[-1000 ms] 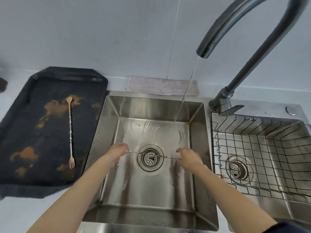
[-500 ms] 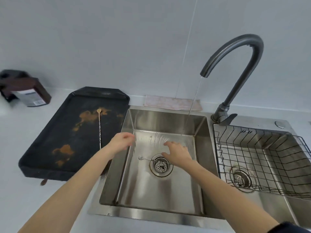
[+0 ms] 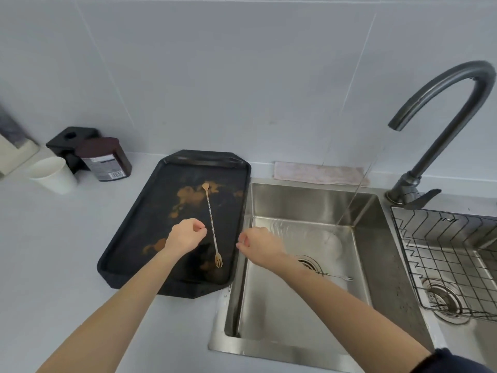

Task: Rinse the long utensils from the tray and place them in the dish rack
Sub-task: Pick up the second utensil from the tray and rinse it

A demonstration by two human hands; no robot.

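Observation:
A long twisted gold stirrer (image 3: 212, 224), spoon end far and fork end near, lies on the stained black tray (image 3: 129, 254). My left hand (image 3: 185, 235) hovers over the tray just left of the stirrer, fingers curled, holding nothing. My right hand (image 3: 255, 244) is over the left edge of the sink basin (image 3: 295, 305), fingers loosely curled and empty. A silver long utensil (image 3: 337, 276) lies on the basin floor by the drain, partly hidden by my right forearm. The wire dish rack (image 3: 443, 254) sits in the right basin.
Water runs from the dark curved faucet (image 3: 441, 109) into the left basin. A folded cloth (image 3: 317, 173) lies behind the sink. A white paper cup (image 3: 51, 173), a brown bottle (image 3: 105, 160) and a black holder (image 3: 70, 141) stand on the counter at left.
Both hands let go of the silver utensil, leaving it on the basin floor, and moved left toward the tray. The view swung left and pulled back.

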